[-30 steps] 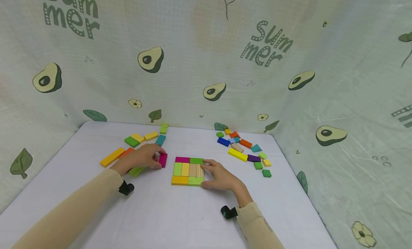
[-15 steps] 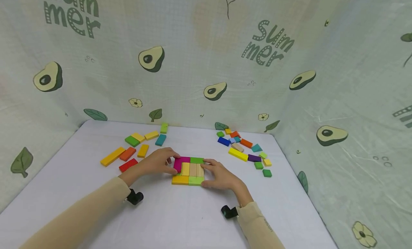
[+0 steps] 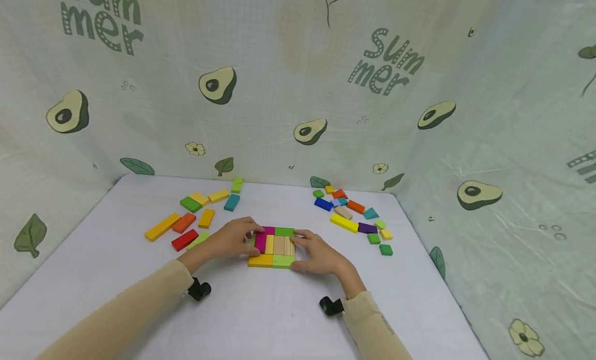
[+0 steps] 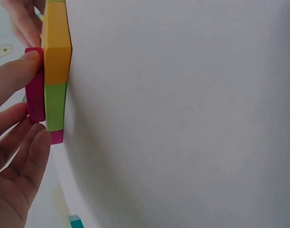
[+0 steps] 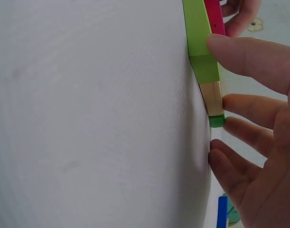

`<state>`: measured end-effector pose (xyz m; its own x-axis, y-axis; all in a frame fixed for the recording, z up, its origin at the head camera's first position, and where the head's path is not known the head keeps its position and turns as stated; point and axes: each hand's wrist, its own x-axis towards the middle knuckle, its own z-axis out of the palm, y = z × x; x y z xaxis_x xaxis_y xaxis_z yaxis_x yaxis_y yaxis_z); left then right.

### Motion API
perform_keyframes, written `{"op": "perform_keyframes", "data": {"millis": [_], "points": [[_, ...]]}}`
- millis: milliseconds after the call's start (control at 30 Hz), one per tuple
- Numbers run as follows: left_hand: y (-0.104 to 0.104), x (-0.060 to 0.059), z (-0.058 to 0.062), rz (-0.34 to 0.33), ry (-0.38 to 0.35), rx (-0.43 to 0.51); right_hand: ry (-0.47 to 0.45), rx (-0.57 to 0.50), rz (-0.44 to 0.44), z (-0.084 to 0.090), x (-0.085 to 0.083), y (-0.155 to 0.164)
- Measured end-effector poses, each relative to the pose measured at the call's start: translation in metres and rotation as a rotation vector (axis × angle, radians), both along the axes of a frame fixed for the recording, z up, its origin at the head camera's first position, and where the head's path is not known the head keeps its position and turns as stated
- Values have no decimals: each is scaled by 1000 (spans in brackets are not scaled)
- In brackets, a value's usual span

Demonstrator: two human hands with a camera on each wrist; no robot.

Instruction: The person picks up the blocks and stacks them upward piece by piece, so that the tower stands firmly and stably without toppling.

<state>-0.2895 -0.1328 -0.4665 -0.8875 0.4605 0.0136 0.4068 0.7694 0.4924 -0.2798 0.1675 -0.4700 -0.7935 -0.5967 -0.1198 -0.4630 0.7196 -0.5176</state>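
Observation:
In the head view, a flat rectangle of coloured wooden blocks lies mid-table. Along its front are an orange-yellow block (image 3: 259,260) and a light green block (image 3: 283,261); a green block (image 3: 285,231) is at the back right. My left hand (image 3: 233,241) pinches a magenta block (image 4: 35,97) between thumb and fingers, over the rectangle's left side. In the left wrist view, its face lies close against the tops of the blocks. My right hand (image 3: 318,254) touches the right side, thumb at the light green block's corner, fingertips at the plain wood and green blocks.
Left of the rectangle lie loose blocks, among them a red block (image 3: 184,239), a long yellow block (image 3: 162,227) and a teal block (image 3: 232,203). More are scattered at the right, including a yellow bar (image 3: 344,223) and a purple block (image 3: 367,228). Patterned cloth (image 3: 270,80) hangs behind the table.
My left hand has carried the magenta block rightward from the table onto the left part of the rectangle, then slightly further right. My right hand has stayed in place.

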Motion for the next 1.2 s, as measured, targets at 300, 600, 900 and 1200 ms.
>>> {"op": "perform_keyframes", "data": {"millis": [300, 600, 900, 1200], "points": [[3, -4, -4, -12, 13, -21, -2, -3, -8, 0, 0, 2], [1, -1, -3, -11, 22, -49, -4, -14, 4, 1, -1, 0], [2, 1, -2, -19, 30, -42, -10, -11, -14, -1, 0, -1], [2, -2, -5, -27, 33, -55, -15, -9, -18, 0, 0, 0]]}}
